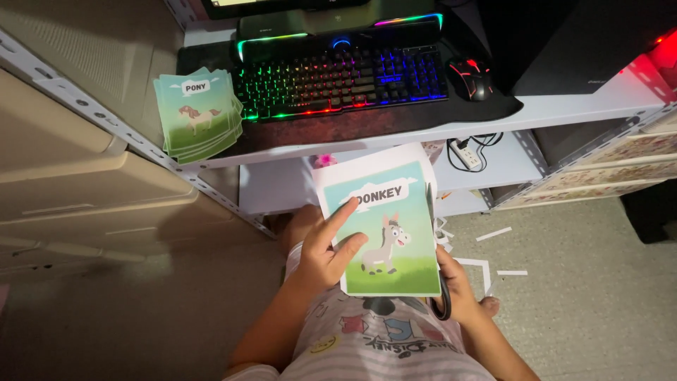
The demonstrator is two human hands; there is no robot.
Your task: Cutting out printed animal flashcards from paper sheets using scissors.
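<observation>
Green animal card (384,233) held between both hands, scissors (438,282) alongside.

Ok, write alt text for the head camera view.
A left hand holds a green animal picture card while the right hand cuts its edge with scissors. A stack of finished cards lies beside a rainbow-lit keyboard and mouse.

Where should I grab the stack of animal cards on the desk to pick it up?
Probably by the near edge of the stack of cards, which hangs out over the front of the desk. Come from below and in front, thumb on top, fingers under the overhang. The cards are fanned and loose, so pinch across the whole stack. The keyboard crowds its right side.
</observation>
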